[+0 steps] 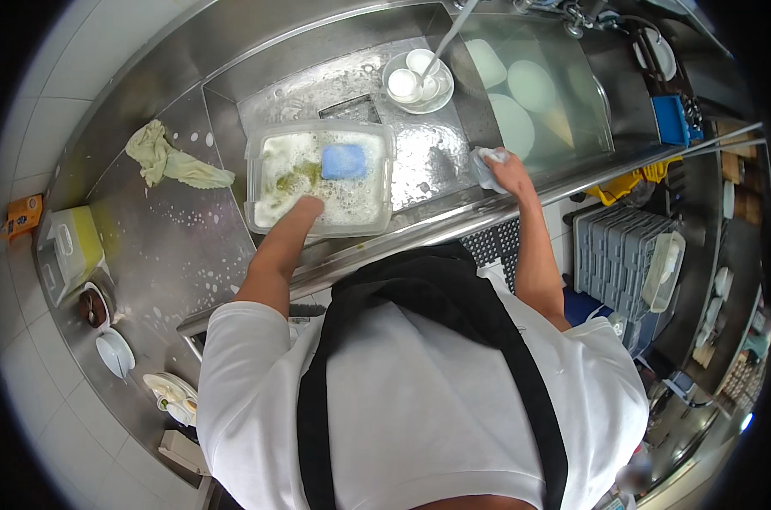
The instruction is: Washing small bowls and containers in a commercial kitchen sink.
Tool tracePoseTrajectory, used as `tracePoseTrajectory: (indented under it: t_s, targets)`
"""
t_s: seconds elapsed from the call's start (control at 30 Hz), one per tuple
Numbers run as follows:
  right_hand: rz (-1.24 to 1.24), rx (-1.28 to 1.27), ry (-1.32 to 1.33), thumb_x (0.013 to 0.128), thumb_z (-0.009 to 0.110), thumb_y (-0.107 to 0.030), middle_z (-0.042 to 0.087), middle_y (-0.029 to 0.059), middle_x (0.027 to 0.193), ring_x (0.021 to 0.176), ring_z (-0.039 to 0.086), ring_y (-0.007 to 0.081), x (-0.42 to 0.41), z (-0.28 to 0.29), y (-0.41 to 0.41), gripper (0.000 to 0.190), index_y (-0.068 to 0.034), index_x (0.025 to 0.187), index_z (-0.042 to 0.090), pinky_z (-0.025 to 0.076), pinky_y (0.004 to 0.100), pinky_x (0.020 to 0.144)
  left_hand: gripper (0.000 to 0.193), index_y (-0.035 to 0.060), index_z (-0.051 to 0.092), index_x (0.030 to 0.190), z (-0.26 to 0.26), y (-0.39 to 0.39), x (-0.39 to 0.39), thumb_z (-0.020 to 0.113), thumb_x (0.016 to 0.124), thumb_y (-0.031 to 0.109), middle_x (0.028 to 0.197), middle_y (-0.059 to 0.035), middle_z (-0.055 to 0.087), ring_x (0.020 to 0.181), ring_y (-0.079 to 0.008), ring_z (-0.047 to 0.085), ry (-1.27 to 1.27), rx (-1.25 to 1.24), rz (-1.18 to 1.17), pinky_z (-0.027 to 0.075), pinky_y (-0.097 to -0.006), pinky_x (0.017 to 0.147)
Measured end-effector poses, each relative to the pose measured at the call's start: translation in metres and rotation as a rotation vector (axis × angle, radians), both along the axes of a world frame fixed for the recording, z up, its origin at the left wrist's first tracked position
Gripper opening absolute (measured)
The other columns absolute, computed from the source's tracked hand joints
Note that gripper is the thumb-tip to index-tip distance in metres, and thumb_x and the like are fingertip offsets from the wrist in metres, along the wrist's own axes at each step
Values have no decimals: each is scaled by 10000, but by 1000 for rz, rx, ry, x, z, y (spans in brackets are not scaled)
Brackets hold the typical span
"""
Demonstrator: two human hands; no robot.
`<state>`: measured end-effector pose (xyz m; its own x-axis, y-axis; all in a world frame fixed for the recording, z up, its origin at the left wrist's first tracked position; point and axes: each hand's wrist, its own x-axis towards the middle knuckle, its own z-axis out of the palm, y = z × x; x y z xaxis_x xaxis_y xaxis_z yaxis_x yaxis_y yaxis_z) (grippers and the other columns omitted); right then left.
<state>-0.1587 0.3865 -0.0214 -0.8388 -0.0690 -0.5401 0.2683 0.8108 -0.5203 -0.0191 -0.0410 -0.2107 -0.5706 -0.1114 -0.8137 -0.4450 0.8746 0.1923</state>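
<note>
My left forearm (277,248) reaches into a clear plastic tub (390,185) of soapy water. The hand itself is hidden under the foam, so what it touches cannot be seen. A blue sponge (344,161) floats in the suds, with a greenish scrubbing pad or residue (299,177) to its left. At the front rim between the two basins, my right hand (511,173) grips a crumpled, wet whitish cloth (485,171). Behind the tub to the right, small white bowls (403,84) sit on a plate (441,104) under a hose or pipe (452,35).
The right basin holds water with white plates (530,87) beneath the surface. A pale green cloth (168,156) lies on the wet steel counter (149,236) at left. Dirty dishes (172,395) line its outer edge. Grey crates (614,255) stand at right, below a yellow container (621,185).
</note>
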Motion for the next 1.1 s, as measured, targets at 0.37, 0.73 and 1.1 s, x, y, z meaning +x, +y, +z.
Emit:
tracePoseTrajectory:
  t_s: [0.37,0.73,1.1]
  targets:
    - [63,15,-16,805,606,-413,620,230,1060,1016,595,328,8,11,1,562,35,1139,544,444,347,868,327,80,619,1084,-15,3,6,406,897,244,1087,-167,620,983,-303,609,38,8,-88,480,-434,825]
    - [50,25,-50,802,620,-426,596,216,1132,1073,570,329,18,9,-3,616,18,1213,504,432,355,903,319,71,613,1081,-25,48,-7,423,896,248,1061,-155,627,960,-289,611,69,23,-116,486,-428,798]
    - [93,28,-40,803,611,-457,604,227,1103,1068,568,341,20,21,-9,577,13,1134,557,433,364,896,314,62,607,1079,-28,52,-21,439,894,252,1036,-144,633,936,-276,614,97,53,-144,491,-423,771]
